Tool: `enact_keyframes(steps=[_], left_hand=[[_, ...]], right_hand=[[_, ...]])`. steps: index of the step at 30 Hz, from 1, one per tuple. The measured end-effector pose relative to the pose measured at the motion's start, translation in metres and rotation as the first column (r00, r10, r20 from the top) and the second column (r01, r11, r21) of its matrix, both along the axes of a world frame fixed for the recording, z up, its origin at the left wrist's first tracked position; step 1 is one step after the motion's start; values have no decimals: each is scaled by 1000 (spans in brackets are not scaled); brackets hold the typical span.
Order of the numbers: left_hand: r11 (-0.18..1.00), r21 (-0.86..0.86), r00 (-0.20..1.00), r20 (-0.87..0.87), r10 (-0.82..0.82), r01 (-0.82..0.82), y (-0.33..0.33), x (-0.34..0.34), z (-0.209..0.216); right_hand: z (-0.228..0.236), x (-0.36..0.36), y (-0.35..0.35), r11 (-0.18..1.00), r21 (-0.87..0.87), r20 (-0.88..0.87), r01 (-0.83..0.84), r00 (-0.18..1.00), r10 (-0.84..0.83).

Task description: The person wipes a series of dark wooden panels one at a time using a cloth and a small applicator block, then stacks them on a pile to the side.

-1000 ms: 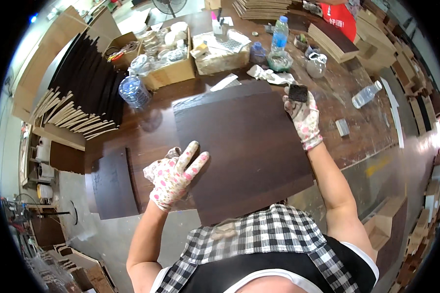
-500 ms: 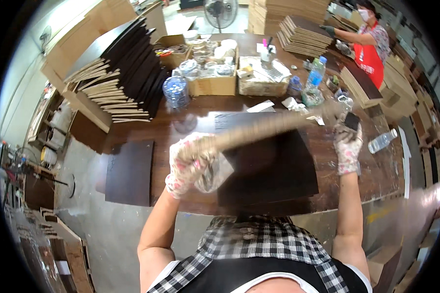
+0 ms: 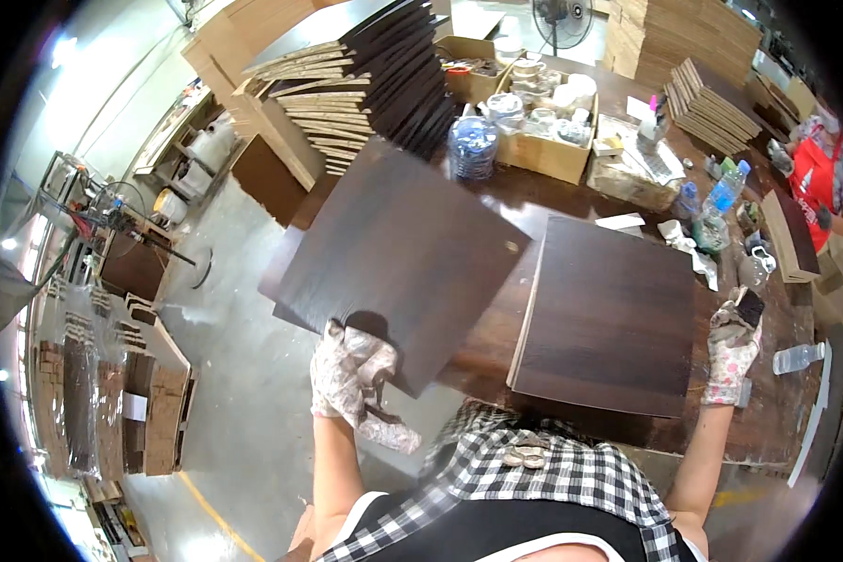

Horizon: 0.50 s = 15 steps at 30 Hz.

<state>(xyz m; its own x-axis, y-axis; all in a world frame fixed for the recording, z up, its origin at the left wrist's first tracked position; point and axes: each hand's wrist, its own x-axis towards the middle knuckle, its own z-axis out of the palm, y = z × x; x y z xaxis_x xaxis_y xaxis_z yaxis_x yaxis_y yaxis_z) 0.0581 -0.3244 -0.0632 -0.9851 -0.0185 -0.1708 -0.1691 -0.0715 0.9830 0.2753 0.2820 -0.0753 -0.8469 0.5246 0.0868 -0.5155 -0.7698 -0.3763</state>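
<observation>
My left hand [image 3: 339, 370], in a patterned glove, grips the lower edge of a dark brown board [image 3: 403, 253], with a crumpled cloth [image 3: 384, 431] hanging from the same hand. The board's face is turned up, over the table's left side. Part of another dark board [image 3: 276, 286] shows beneath it. My right hand [image 3: 732, 361], gloved too, is closed around a small black block [image 3: 748, 307] at the table's right. Between my hands lies a dark board stack [image 3: 613, 318] with a pale edge on its left.
A tall leaning board stack [image 3: 384, 84] stands at the far left. Behind are a blue-tinted plastic container [image 3: 473, 147], a cardboard box [image 3: 543, 155] of tape rolls and several bottles. A clear bottle [image 3: 799, 358] lies right of my right hand. A person in a red apron [image 3: 815, 178] is at far right.
The board in my left hand has swung left from an edge-on position over the middle, its broad face now showing. My view has turned left. The right hand keeps the black block.
</observation>
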Motion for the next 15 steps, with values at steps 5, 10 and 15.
enact_keyframes(steps=[5, 10, 15], left_hand=[[810, 421, 889, 385, 247, -408, -37, -3, -20], [872, 480, 994, 91, 59, -96, -120, -47, -79], [974, 63, 949, 247, 195, -217, -91, -84, -50]], right_hand=[[2, -22, -12, 993, 101, 71, 55, 996, -62], [1, -46, -29, 754, 642, 310, 137, 853, -419], [38, -49, -63, 968, 194, 282, 162, 935, -213]])
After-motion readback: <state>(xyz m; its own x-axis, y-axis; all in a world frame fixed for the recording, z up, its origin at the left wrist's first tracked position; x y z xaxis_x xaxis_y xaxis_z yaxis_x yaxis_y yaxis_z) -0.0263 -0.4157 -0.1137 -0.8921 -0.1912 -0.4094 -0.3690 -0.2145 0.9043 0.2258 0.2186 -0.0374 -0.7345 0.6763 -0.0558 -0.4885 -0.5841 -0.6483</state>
